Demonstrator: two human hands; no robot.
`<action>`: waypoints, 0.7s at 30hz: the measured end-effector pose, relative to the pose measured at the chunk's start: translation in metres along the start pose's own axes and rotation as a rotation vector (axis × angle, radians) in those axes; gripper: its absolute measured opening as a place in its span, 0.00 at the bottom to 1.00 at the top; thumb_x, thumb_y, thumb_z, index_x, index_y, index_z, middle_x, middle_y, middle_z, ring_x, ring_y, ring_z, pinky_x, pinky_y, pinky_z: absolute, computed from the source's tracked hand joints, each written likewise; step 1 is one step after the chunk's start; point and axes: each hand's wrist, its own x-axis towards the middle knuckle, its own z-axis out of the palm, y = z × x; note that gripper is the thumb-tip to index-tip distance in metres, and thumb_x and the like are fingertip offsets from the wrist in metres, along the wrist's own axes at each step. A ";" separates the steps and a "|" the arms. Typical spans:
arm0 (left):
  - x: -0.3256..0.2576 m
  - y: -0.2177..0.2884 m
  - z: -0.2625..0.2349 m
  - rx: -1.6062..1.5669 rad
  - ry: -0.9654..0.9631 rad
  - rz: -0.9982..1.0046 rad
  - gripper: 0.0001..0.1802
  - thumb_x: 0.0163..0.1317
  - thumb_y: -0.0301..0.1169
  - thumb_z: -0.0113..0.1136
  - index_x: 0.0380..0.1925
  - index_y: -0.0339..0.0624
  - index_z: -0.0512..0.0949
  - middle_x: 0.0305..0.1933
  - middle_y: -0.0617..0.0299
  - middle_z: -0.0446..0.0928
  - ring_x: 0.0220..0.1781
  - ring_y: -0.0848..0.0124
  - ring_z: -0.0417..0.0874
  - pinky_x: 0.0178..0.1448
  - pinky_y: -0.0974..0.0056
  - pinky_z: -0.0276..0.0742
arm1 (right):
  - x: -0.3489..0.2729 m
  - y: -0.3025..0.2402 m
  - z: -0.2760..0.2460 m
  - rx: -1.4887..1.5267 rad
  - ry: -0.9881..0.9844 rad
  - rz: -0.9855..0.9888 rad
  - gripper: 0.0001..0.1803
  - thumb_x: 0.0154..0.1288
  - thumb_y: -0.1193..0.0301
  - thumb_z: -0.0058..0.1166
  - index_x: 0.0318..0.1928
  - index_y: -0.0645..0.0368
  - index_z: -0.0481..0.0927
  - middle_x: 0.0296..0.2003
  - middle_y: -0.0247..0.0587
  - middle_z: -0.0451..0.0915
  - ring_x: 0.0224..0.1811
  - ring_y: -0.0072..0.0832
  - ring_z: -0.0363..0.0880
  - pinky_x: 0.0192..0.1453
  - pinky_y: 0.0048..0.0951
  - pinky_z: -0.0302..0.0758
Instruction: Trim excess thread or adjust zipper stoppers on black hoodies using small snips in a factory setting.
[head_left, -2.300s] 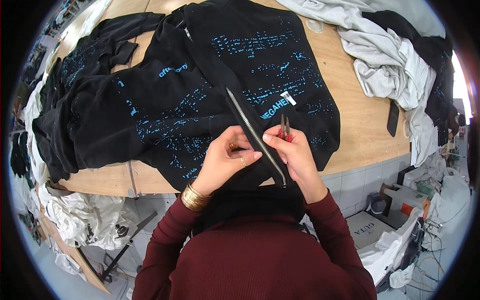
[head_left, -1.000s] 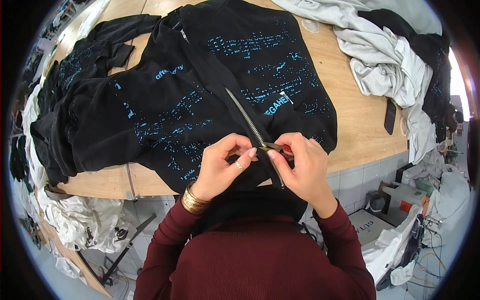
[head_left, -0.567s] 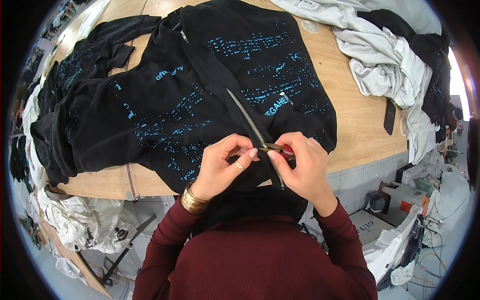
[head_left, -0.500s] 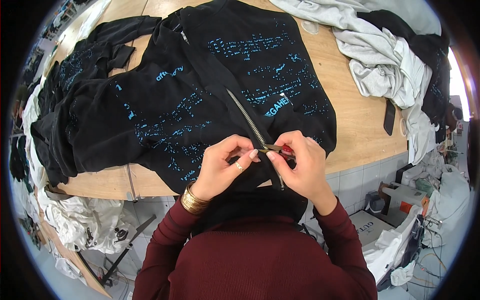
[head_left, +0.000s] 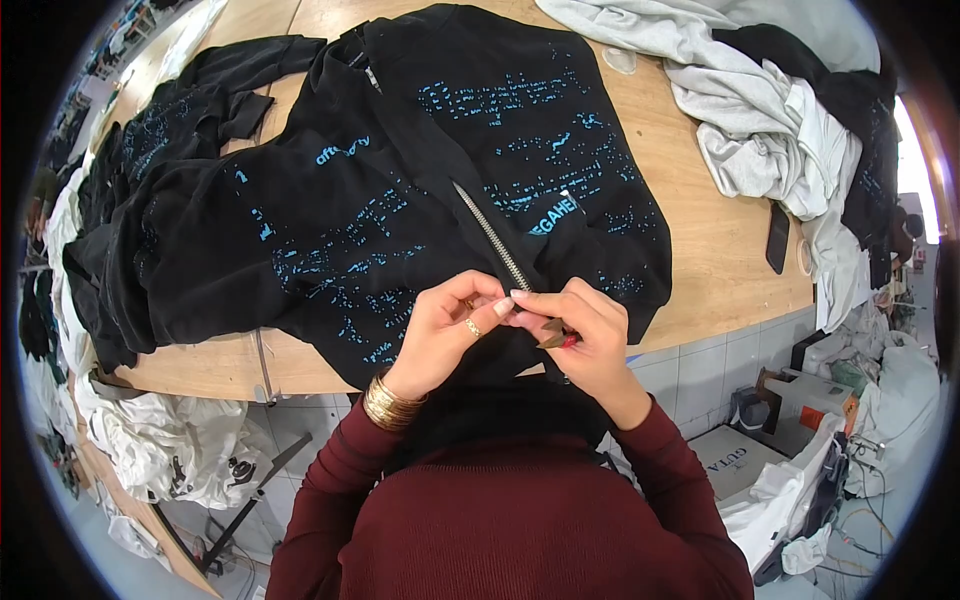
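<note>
1. Head view: one black zip jacket (head_left: 400, 210) of soft knit cloth, printed with blue lettering, lies spread flat on the wooden table (head_left: 720, 250), its lower hem hanging over the near edge.
2. One metal zipper (head_left: 490, 235) with fine silver teeth runs slantwise down the jacket's front to the two hands.
3. The left hand (head_left: 445, 330), with one ring and a stack of gold bangles (head_left: 390, 403) at the wrist, has its grip pressed together on the cloth at the zipper's lower end.
4. The right hand (head_left: 585, 335) touches the left; its grip pinches a small snipping tool with a red handle (head_left: 556, 338), mostly hidden.
5. One heap of grey and black garments (head_left: 780, 130) lies crumpled at the table's far right, and one dark flat oblong object (head_left: 777, 238) just beside it.
</note>
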 end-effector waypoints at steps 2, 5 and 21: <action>0.001 -0.006 0.002 -0.135 -0.035 -0.002 0.06 0.66 0.25 0.53 0.38 0.34 0.73 0.36 0.63 0.77 0.42 0.77 0.79 0.48 0.72 0.73 | 0.000 0.003 0.005 -0.021 0.074 -0.068 0.14 0.46 0.81 0.63 0.37 0.56 0.80 0.24 0.32 0.75 0.18 0.23 0.70 0.23 0.23 0.64; 0.002 -0.005 0.004 -0.140 -0.030 -0.004 0.05 0.66 0.25 0.52 0.38 0.34 0.72 0.36 0.63 0.77 0.41 0.76 0.80 0.48 0.71 0.74 | 0.001 -0.008 0.005 0.239 0.076 0.273 0.06 0.56 0.79 0.60 0.33 0.58 0.77 0.24 0.30 0.75 0.20 0.15 0.70 0.24 0.19 0.64; 0.003 -0.006 0.002 -0.177 -0.025 -0.024 0.05 0.66 0.25 0.53 0.38 0.34 0.73 0.37 0.63 0.77 0.41 0.76 0.80 0.48 0.71 0.75 | -0.009 -0.013 -0.037 0.217 -0.064 0.299 0.18 0.52 0.81 0.63 0.45 0.57 0.81 0.26 0.31 0.70 0.23 0.14 0.65 0.25 0.17 0.62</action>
